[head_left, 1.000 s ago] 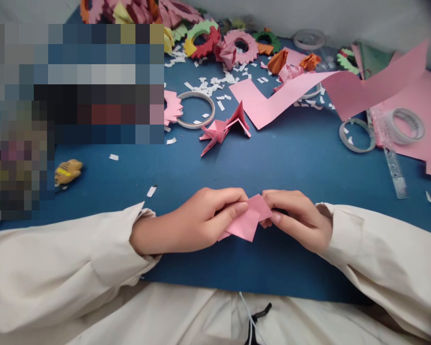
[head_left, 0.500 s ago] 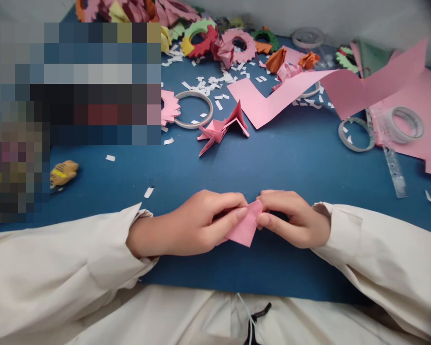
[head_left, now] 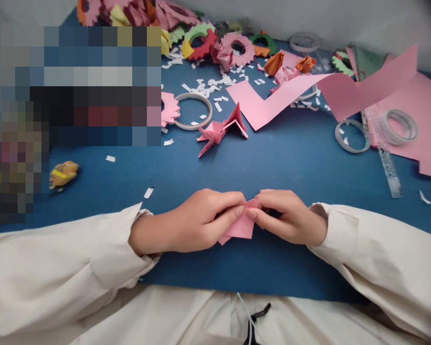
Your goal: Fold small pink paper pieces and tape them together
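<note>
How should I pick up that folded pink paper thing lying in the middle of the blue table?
Probably best to pinch the folded pink paper piece at its tall peaked flap, the raised point on its right side, coming down from above. That flap stands up off the blue table, so fingers can close on both faces; the flatter points at the left lie low against the cloth.

Both forearms, in cream sleeves, angle inward. The left hand (head_left: 201,221) and right hand (head_left: 289,216) meet fingertip to fingertip, knuckles up, thumbs and forefingers pinched together, other fingers curled under.
</note>
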`<state>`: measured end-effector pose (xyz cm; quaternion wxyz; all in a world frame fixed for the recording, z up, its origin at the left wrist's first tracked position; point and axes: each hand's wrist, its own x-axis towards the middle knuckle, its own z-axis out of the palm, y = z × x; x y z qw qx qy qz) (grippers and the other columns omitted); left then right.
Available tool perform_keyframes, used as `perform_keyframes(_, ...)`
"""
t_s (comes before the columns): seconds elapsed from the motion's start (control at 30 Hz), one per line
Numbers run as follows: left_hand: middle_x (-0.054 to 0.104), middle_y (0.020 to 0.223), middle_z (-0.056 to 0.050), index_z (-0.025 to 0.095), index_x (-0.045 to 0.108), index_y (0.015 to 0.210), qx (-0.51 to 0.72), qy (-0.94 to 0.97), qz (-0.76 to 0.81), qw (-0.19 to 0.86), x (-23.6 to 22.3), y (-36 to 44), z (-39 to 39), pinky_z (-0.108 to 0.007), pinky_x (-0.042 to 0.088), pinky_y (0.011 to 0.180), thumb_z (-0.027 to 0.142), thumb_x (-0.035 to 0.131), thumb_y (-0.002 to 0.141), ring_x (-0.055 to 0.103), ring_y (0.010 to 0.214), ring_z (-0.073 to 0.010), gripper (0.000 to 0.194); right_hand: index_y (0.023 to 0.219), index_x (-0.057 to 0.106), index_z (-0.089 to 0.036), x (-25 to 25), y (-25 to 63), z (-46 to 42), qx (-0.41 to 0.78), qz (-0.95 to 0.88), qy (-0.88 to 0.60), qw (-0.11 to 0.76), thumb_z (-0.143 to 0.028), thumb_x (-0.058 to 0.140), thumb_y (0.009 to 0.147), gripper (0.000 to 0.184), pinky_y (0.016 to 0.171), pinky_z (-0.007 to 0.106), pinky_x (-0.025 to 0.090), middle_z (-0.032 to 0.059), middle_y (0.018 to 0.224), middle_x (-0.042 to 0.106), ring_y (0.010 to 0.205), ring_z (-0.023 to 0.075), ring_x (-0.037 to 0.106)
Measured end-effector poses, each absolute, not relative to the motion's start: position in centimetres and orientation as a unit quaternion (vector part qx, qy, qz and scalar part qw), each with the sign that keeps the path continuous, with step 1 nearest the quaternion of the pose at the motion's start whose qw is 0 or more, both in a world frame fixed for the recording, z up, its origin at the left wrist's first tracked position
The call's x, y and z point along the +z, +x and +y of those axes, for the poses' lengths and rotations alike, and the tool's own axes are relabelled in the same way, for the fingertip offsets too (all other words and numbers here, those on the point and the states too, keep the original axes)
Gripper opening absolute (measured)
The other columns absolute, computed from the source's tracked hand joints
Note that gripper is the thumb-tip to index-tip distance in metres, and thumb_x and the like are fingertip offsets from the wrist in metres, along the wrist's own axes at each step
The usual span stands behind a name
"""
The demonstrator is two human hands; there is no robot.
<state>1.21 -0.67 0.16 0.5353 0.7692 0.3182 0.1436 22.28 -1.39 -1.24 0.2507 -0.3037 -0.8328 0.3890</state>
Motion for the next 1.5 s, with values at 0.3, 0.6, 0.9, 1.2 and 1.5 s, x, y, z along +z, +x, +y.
perform_keyframes(0.3, 0.038, 0.053, 0.008, 0.016, 0.042, 0.062, 0.134, 0.767, 0.357, 0.516, -0.1, 1.7, -0.9, -0.018, 0.027, 0.049, 0.033, 0.043, 0.094, 0.033, 0.050, -0.0044, 0.037, 0.064, 0.045, -0.016, -2.3, 21.6, -1.6, 0.337, -0.862, -0.283, 0.250, -0.016, 0.048, 0.089, 0.026, 0.057, 0.022, 0.031, -0.0041, 0.055, 0.046, 0.052, 0.0063, 0.037)
perform_keyframes(0.6, 0.052, 0.067, 0.007, 0.016, 0.054, 0.080, 0.203, 0.763, 0.350, 0.504, -0.3, 1.5, -0.6, -0.013, 0.035, 0.055, 0.020, 0.041, 0.094, 0.043, 0.058, -0.0032, 0.020, 0.069, 0.051, -0.015, -1.3, 21.6, -1.7, 0.403, -0.821, -0.302, 0.269, -0.017, 0.050, 0.087, 0.019, 0.056, 0.020, 0.035, -0.0031, 0.058, 0.048, 0.054, 0.0062, 0.040)
perform_keyframes(0.9, 0.050, 0.061, 0.007, 0.017, 0.054, 0.078, 0.240, 0.756, 0.398, 0.461, 0.0, 1.3, -0.9, -0.015, 0.033, 0.048, 0.023, 0.045, 0.093, 0.041, 0.050, -0.0043, 0.018, 0.068, 0.049, -0.015, -1.1, 22.6, -0.7, 0.384, -0.807, -0.342, 0.290, -0.023, 0.052, 0.090, 0.023, 0.047, 0.016, 0.032, -0.0051, 0.055, 0.044, 0.049, 0.0041, 0.037)
perform_keyframes(1.2, 0.049, 0.056, 0.006, 0.016, 0.055, 0.075, 0.187, 0.845, 0.429, 0.259, -0.6, 0.7, -0.7, -0.019, 0.031, 0.050, 0.023, 0.045, 0.091, 0.041, 0.048, -0.0066, 0.020, 0.073, 0.051, -0.015, -2.1, 22.6, -0.8, 0.165, -0.862, -0.394, 0.274, -0.019, 0.050, 0.089, 0.016, 0.056, 0.023, 0.035, -0.0008, 0.061, 0.048, 0.056, 0.0097, 0.042)
perform_keyframes(1.5, 0.058, 0.060, 0.001, 0.016, 0.056, 0.074, 0.145, 0.902, 0.399, 0.083, -1.7, 0.5, -0.5, -0.026, 0.031, 0.052, 0.024, 0.041, 0.094, 0.056, 0.055, -0.0135, 0.026, 0.072, 0.053, -0.017, -2.5, 22.9, -0.7, 0.034, -0.871, -0.428, 0.238, -0.023, 0.051, 0.088, 0.017, 0.059, 0.027, 0.035, 0.0023, 0.065, 0.053, 0.061, 0.0137, 0.046)
